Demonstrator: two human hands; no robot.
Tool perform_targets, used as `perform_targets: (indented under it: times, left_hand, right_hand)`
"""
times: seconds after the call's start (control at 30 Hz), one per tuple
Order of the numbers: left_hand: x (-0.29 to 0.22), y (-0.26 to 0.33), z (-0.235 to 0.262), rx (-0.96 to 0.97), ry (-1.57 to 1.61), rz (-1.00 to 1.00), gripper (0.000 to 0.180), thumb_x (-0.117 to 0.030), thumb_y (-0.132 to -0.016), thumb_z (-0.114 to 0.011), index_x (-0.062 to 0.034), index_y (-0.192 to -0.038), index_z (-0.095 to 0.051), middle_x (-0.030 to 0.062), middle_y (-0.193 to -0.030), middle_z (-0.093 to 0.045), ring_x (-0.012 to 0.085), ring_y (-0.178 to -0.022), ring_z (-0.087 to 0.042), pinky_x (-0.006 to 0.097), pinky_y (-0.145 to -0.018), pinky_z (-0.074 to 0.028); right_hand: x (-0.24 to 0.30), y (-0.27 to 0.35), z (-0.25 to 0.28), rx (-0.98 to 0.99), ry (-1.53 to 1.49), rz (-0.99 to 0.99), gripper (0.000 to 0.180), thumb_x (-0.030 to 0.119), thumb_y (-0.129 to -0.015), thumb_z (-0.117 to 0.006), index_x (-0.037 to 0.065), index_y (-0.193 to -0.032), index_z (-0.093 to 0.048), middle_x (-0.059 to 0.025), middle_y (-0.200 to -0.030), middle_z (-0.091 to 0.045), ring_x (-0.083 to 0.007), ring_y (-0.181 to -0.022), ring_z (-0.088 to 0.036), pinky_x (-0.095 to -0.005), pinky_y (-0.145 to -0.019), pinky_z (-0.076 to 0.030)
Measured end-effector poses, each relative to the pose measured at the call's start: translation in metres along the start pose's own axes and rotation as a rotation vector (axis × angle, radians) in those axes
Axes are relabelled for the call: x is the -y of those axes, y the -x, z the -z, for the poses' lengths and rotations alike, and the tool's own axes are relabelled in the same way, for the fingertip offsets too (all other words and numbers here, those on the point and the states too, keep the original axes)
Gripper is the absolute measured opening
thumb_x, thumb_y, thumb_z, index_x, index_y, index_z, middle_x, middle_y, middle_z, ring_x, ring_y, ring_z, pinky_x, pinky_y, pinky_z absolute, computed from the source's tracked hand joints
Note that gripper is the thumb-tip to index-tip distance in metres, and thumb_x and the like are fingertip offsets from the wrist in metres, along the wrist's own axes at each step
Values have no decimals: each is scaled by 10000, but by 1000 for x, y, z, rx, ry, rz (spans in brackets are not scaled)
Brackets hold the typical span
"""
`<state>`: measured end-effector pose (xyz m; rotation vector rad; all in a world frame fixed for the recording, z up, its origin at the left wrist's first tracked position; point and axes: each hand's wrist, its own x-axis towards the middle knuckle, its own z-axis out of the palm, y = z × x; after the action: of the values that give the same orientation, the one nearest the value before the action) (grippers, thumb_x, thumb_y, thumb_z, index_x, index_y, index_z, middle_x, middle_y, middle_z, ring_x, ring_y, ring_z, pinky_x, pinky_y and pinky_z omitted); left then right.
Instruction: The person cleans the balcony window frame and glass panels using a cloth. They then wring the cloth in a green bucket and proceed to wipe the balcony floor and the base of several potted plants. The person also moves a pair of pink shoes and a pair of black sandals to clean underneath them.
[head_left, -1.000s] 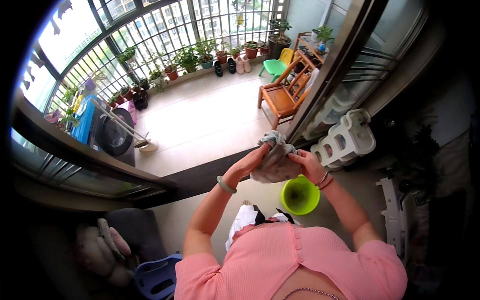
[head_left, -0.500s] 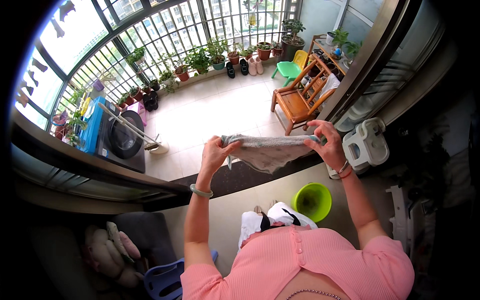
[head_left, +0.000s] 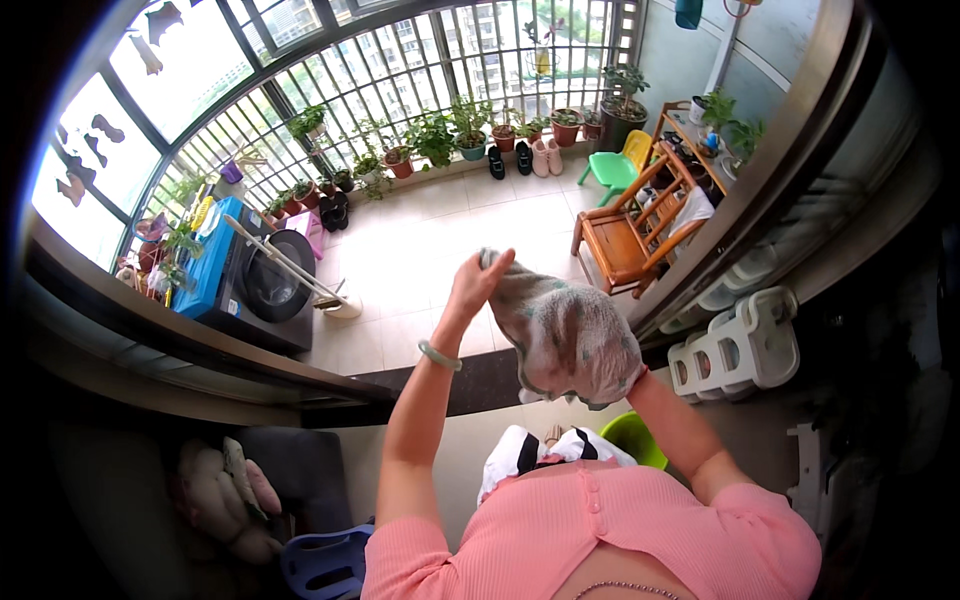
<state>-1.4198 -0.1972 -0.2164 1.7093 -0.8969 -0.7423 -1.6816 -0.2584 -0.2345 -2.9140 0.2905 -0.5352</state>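
A grey-white towel [head_left: 570, 335] with darker patches hangs bunched in front of me. My left hand [head_left: 482, 284] is closed on its upper left corner, thumb and fingers pinching the cloth. Over my right hand the towel is draped, so the fingers there are hidden; only my right forearm [head_left: 685, 425] shows below the cloth. Under that forearm, partly covered, a lime green bucket [head_left: 640, 440] stands on the floor by my feet.
A dark door track [head_left: 470, 385] crosses the floor ahead. Beyond it are a washing machine [head_left: 275, 280], a wooden chair [head_left: 620, 240], a green and yellow child's chair [head_left: 612, 170] and potted plants along the railing. White plastic stools [head_left: 735, 350] stand at right, a blue stool [head_left: 325, 560] at lower left.
The towel was stretched level between both hands; now it hangs bunched over my right hand, which has gone behind it. My left hand has risen slightly and moved right, still pinching the corner.
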Motion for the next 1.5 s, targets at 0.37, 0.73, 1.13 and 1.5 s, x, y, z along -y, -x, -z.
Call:
perform_targets:
  times: [0.37, 0.73, 1.13, 1.5]
  left_hand:
    - [66, -18, -47, 346, 840, 45, 553, -356, -966, -530, -7, -1379, -413, 132, -1303, -531, 185, -1167, -514, 341, -1007, -410]
    - [54, -163, 9, 773, 1498, 465, 914, -799, -831, -233, -145, -1466, -297, 149, -1420, -448, 409, -1295, -426, 662, -1034, -313]
    - [100, -310, -9, 529, 1114, 670, 482, -443, -963, -513, -60, -1253, -552, 72, -1154, -637, 173, -988, -627, 312, -847, -507]
    - [153, -487, -104, 665, 1152, 846, 400, -347, -990, -475, -42, -1238, -548, 90, -1160, -636, 200, -988, -644, 373, -881, -542]
  right_hand:
    - [-60, -127, -14, -448, -481, 19, 562, 255, -741, -727, 81, -1245, -547, -125, -1216, -547, -330, -1146, -495, -426, -1003, -372]
    - [-140, -293, -15, -110, -1414, -479, 287, 23, -833, -591, 17, -1120, -607, -85, -1003, -647, -207, -909, -629, -294, -836, -498]
    - [-245, -319, -89, -117, -1160, -824, 440, 284, -884, -662, 0, -1204, -560, -47, -1140, -584, -108, -1050, -549, -270, -913, -442]
    - [-414, -386, -149, -178, -1085, -812, 659, 305, -820, -731, 19, -1337, -441, -113, -1195, -597, -201, -1112, -568, -321, -974, -433]
